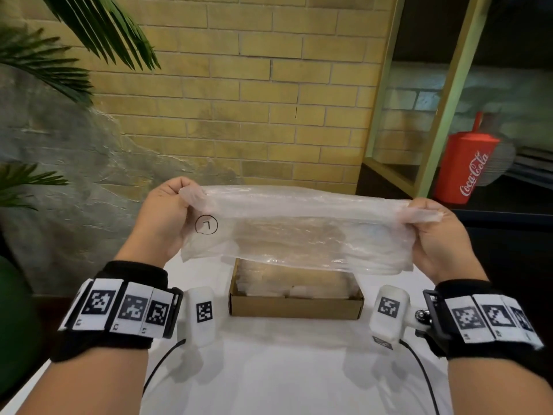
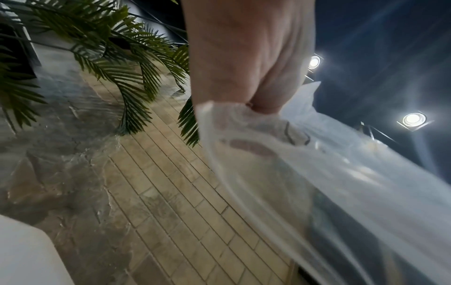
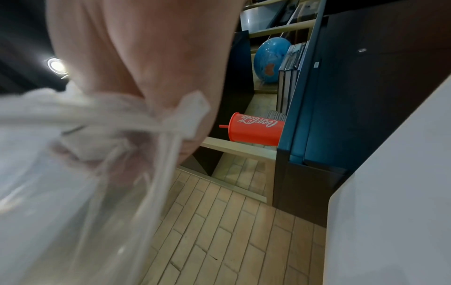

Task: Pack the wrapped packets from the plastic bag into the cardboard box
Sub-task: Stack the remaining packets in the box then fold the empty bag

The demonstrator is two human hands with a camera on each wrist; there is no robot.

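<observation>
Bag [image 1: 299,232] is up in the air between your hands, stretched sideways, directly over the box [image 1: 294,305]. Box sits on the white table [image 1: 269,369], open top, pale packets [image 1: 278,290] lying inside it in a layer. The film looks slack and see-through; whether any packets remain in it you cannot tell from here.

Left hand [image 1: 167,217]: fingers curled, pinching the bag's left corner. The left wrist view shows film bunched under the fingertips. Right hand [image 1: 440,235]: fingers curled round the gathered right end; the right wrist view shows the plastic twisted into a rope where you hold it.

Handling, as a judgement:
- Bag is thin, soft, near weightless. It will sag, cling and slide through a loose pinch. Bunched corners, as you have them, give the surest hold.
- Film is likely slick and stretchy; hard pulling may tear it at the corners.
- Packets look small, flat and light, wrapped in smooth film. Take them by the flat faces or short edges; expect them to slip over one another.
- Box is stiff card with low walls. It may skid if bumped.

Red cup [image 1: 466,166] stands well off to the right on a shelf.
</observation>
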